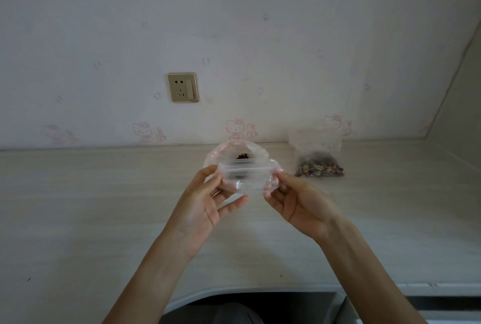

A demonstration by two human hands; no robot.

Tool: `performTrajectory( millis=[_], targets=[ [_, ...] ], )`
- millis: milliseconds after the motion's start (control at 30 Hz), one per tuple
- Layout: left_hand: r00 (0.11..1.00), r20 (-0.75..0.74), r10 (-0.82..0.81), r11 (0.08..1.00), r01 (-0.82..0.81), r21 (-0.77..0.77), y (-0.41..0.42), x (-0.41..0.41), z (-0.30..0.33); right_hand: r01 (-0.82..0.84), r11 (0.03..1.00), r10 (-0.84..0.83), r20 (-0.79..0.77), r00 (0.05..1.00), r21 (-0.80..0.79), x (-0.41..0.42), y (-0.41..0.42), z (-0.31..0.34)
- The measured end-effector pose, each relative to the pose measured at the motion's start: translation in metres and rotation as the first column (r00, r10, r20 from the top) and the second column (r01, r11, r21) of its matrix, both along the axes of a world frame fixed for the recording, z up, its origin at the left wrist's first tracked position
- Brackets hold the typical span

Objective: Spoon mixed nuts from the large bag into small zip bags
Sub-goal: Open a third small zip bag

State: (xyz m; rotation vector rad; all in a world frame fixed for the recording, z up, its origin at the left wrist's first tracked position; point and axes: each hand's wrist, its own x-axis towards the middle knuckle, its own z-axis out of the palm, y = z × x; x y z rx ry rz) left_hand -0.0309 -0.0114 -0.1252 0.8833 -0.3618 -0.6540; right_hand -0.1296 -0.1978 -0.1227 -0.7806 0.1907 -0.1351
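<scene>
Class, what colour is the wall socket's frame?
Gold, on the wall socket, seen in the head view.

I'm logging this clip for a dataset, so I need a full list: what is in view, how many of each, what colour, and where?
small zip bag: one, clear, empty, held up between both hands
large bag: one, pinkish clear, open with nuts inside, on the table behind the held bag
filled zip bag: one, clear with brown mixed nuts, on the table at right by the wall
wall socket: one, gold
table: one, pale wood-grain
left hand: pinches the bag's left edge
right hand: pinches its right edge
</scene>
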Motion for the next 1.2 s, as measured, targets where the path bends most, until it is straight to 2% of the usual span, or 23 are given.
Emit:
performTrajectory(
  millis=[100, 167, 267, 367, 467, 533, 600, 700, 767, 833, 967, 1067, 1133, 1167, 1200],
  targets=[
    [0.993, 0.108, 0.046, 0.993, -0.058, 0.107, -0.004, -0.005, 0.002, 0.008, 1.0, -0.009, -0.033, 0.999, -0.016, 0.003, 0.004, 0.001],
    [0.988, 0.13, 0.078, 0.981, -0.099, 0.164, -0.008, -0.007, 0.004, 0.023, 1.0, -0.023, -0.043, 0.999, -0.019, 0.004, 0.008, 0.004],
    [0.997, -0.038, 0.066, 0.988, -0.06, 0.142, -0.009, -0.006, 0.011, 0.059, 0.998, -0.059, -0.032, 0.998, 0.0, 0.004, 0.01, 0.005],
    [0.968, -0.247, -0.041, 0.998, 0.053, 0.042, -0.007, -0.004, 0.015, 0.072, 0.996, -0.072, 0.003, 0.997, 0.044, 0.0, 0.011, 0.006],
    [0.935, -0.32, -0.153, 0.988, 0.142, -0.056, -0.005, -0.005, 0.013, 0.044, 0.997, -0.052, 0.115, 0.992, 0.07, -0.002, 0.01, 0.004],
    [0.96, -0.216, -0.18, 0.984, 0.174, -0.047, -0.004, -0.008, 0.012, 0.029, 0.999, -0.022, 0.201, 0.979, -0.028, -0.005, 0.009, 0.002],
    [0.992, 0.0, -0.129, 0.988, 0.129, 0.083, -0.005, -0.011, 0.012, 0.058, 0.985, -0.02, 0.22, 0.975, -0.165, -0.008, 0.009, -0.001],
    [0.956, 0.266, 0.121, 0.952, -0.188, 0.242, -0.013, -0.014, 0.005, 0.171, 0.923, -0.124, 0.153, 0.98, -0.344, -0.009, 0.012, -0.006],
    [0.873, 0.405, 0.272, 0.866, -0.405, 0.292, -0.019, -0.017, 0.003, 0.258, 0.884, -0.24, 0.095, 0.966, -0.389, -0.008, 0.016, -0.009],
    [0.773, 0.537, 0.339, 0.789, -0.544, 0.285, -0.024, -0.018, -0.003, 0.344, 0.843, -0.363, 0.033, 0.931, -0.415, -0.006, 0.021, -0.01],
    [0.625, 0.693, 0.361, 0.73, -0.652, 0.208, -0.027, -0.023, -0.012, 0.459, 0.768, -0.535, -0.055, 0.843, -0.447, 0.002, 0.026, -0.012],
    [0.596, 0.689, 0.412, 0.711, -0.684, 0.167, -0.026, -0.022, -0.01, 0.532, 0.719, -0.616, -0.055, 0.786, -0.447, 0.007, 0.024, -0.011],
    [0.562, 0.712, 0.421, 0.686, -0.711, 0.155, -0.021, -0.02, -0.006, 0.532, 0.73, -0.605, -0.044, 0.795, -0.429, 0.006, 0.021, -0.01],
    [0.465, 0.793, 0.393, 0.629, -0.765, 0.136, -0.018, -0.019, -0.005, 0.516, 0.725, -0.594, -0.034, 0.804, -0.457, 0.005, 0.019, -0.011],
    [0.307, 0.898, 0.315, 0.545, -0.833, 0.094, -0.015, -0.018, -0.005, 0.499, 0.687, -0.596, -0.017, 0.803, -0.528, 0.004, 0.018, -0.012]
  ],
)
